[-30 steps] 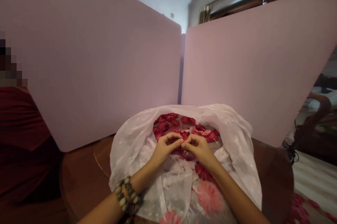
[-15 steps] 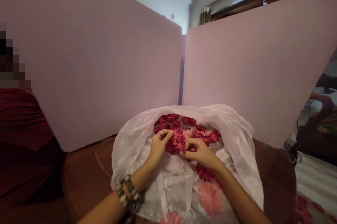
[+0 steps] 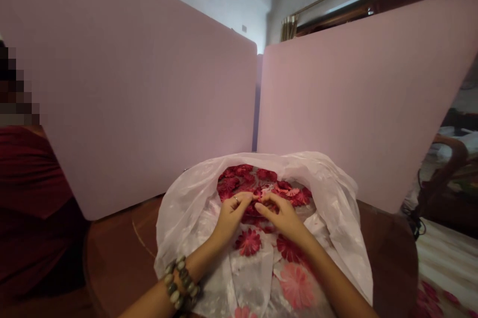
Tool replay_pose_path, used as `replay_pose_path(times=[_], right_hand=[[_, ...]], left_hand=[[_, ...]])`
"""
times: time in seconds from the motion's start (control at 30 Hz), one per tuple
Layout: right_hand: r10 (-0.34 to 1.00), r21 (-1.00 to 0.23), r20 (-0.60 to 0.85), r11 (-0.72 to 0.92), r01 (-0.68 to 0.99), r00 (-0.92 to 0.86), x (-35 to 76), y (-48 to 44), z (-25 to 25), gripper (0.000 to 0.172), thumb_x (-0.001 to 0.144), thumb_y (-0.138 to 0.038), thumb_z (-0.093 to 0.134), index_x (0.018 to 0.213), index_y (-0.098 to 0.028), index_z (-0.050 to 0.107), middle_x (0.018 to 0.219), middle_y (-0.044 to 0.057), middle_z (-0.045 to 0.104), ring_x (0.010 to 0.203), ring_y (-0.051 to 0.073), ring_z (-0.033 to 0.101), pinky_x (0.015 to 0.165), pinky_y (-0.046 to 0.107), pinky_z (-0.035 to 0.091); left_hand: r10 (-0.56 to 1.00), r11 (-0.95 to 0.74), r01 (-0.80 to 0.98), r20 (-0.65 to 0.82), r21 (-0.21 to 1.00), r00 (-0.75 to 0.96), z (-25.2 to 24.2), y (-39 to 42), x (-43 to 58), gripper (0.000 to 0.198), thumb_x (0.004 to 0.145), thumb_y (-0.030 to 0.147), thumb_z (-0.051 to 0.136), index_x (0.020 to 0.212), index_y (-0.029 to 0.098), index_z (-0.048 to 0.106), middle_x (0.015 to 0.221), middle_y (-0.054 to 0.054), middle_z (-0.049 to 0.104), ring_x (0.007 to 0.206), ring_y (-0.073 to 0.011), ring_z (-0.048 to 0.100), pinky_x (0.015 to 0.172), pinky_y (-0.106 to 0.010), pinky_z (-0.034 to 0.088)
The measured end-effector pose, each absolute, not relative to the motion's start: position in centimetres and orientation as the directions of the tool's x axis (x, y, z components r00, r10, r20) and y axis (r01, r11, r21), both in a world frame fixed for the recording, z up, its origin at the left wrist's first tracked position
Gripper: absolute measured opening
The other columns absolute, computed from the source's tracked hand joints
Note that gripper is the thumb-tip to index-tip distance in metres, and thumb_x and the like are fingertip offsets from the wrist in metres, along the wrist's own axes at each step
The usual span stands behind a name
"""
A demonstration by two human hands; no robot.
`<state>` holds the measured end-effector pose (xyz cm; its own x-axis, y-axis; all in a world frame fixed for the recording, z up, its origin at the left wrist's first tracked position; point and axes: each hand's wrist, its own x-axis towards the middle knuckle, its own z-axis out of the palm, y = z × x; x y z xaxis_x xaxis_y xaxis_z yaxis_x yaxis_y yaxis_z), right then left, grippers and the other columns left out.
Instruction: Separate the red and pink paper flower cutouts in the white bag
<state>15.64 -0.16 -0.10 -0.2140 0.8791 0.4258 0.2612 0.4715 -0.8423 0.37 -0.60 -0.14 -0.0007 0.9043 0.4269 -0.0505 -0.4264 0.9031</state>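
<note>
My left hand, with a ring and a beaded bracelet, is closed in a pinch over the open white plastic bag. My right hand is closed as well, its fingertips meeting the left ones; what they hold is hidden. Behind the fingers, a heap of dark red and pink flower-shaped petal pieces fills the bag's mouth. Nearer to me lie a dark pink flower piece, a red one beside my right wrist, and a large light pink one.
The bag rests on a round brown wooden table. Two tall pink panels stand behind it, meeting at a corner. At left sits a person in a dark red top. Red pieces lie on the floor at right.
The pink flower pieces at my fingertips are no longer seen there. A dark pink flower piece now lies on the plastic below my hands. Both hands have come closer together.
</note>
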Motion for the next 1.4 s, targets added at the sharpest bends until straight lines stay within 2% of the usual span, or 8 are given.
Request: replay_pose_path(times=[0.2, 0.47, 0.57, 0.7, 0.87, 1.03, 1.2, 1.4], right_hand=[[0.884, -0.883, 0.401, 0.443, 0.155, -0.241, 15.4, -0.2, -0.4, 0.031, 0.081, -0.045, 0.052, 0.063, -0.020, 0.052, 0.060, -0.001, 0.057, 0.058, 0.014, 0.053, 0.059, 0.026, 0.042], [0.846, -0.878, 0.332, 0.439, 0.192, -0.417, 15.5, -1.1, 0.4, 0.017, 0.068, -0.018, 0.053, 0.052, -0.019, 0.048, 0.053, -0.005, 0.046, 0.050, 0.010, 0.041, 0.050, 0.022, 0.031], [0.858, -0.871, 0.360, 0.449, 0.198, -0.367, 15.5, -0.9, 0.2, 0.009, 0.062, -0.012, 0.056, 0.066, -0.019, 0.055, 0.065, -0.004, 0.054, 0.056, 0.011, 0.047, 0.055, 0.022, 0.037], [0.884, -0.878, 0.422, 0.454, 0.154, -0.200, 15.5, 0.1, -0.6, 0.008, 0.069, -0.022, 0.057, 0.076, -0.020, 0.057, 0.076, 0.000, 0.060, 0.069, 0.015, 0.057, 0.066, 0.027, 0.044], [0.954, -0.954, 0.297, 0.298, 0.030, -0.037, 15.1, 0.8, -1.3, 0.039, 0.063, -0.039, 0.071, 0.094, -0.020, 0.059, 0.092, 0.005, 0.065, 0.078, 0.018, 0.060, 0.075, 0.032, 0.048], [0.926, -0.928, 0.363, 0.350, -0.129, -0.102, 15.3, 0.5, -0.5, 0.036, 0.053, -0.041, 0.080, 0.074, -0.020, 0.061, 0.079, 0.002, 0.066, 0.079, 0.021, 0.062, 0.076, 0.033, 0.050], [0.932, -0.921, 0.360, 0.361, -0.145, 0.033, 16.0, 0.4, 0.3, 0.035, 0.052, -0.042, 0.080, 0.070, -0.020, 0.059, 0.070, 0.001, 0.064, 0.071, 0.019, 0.061, 0.068, 0.030, 0.049], [0.946, -0.937, 0.319, 0.323, -0.135, 0.054, 16.3, 0.1, 0.7, 0.036, 0.060, -0.049, 0.074, 0.058, -0.019, 0.055, 0.055, -0.003, 0.055, 0.053, 0.014, 0.049, 0.053, 0.026, 0.042]], left_hand=[[0.909, -0.400, -0.093, 0.407, 0.912, 0.083, 0.1, -0.9, 0.6, 0.025, 0.074, 0.037, 0.063, 0.065, 0.016, 0.074, 0.074, -0.006, 0.072, 0.077, -0.0212, 0.063, 0.078, -0.032, 0.047], [0.955, -0.284, -0.196, 0.259, 0.938, -0.145, -0.6, 1.2, -0.9, 0.030, 0.057, 0.026, 0.077, 0.085, 0.016, 0.071, 0.072, -0.002, 0.069, 0.069, -0.0167, 0.062, 0.068, -0.028, 0.047], [0.946, -0.315, -0.218, 0.289, 0.924, -0.146, -0.8, 1.6, -1.0, 0.041, 0.056, 0.029, 0.078, 0.093, 0.017, 0.066, 0.067, 0.002, 0.064, 0.065, -0.0148, 0.060, 0.065, -0.026, 0.046], [0.969, -0.244, -0.283, 0.247, 0.927, -0.026, -1.0, 1.4, -0.4, 0.032, 0.057, 0.036, 0.079, 0.073, 0.015, 0.061, 0.063, 0.001, 0.060, 0.059, -0.0128, 0.056, 0.060, -0.025, 0.044], [0.962, -0.209, -0.358, 0.258, 0.910, 0.093, -0.9, 0.5, 0.4, 0.031, 0.059, 0.037, 0.078, 0.074, 0.017, 0.059, 0.064, 0.004, 0.058, 0.060, -0.0115, 0.054, 0.061, -0.023, 0.044], [0.939, -0.260, -0.270, 0.308, 0.927, 0.153, -0.9, -0.2, 0.8, 0.027, 0.060, 0.030, 0.078, 0.080, 0.017, 0.064, 0.078, -0.001, 0.064, 0.074, -0.0149, 0.059, 0.072, -0.025, 0.044], [0.960, -0.255, -0.192, 0.273, 0.948, 0.070, -1.1, -0.1, 0.9, 0.027, 0.065, 0.032, 0.072, 0.082, 0.018, 0.056, 0.071, 0.002, 0.058, 0.064, -0.0131, 0.055, 0.062, -0.024, 0.041], [0.909, -0.415, 0.394, 0.390, 0.820, 0.147, -1.6, 0.2, 0.3, 0.013, 0.059, 0.012, 0.058, 0.068, 0.020, 0.053, 0.072, -0.002, 0.057, 0.072, -0.0205, 0.052, 0.070, -0.031, 0.038]])
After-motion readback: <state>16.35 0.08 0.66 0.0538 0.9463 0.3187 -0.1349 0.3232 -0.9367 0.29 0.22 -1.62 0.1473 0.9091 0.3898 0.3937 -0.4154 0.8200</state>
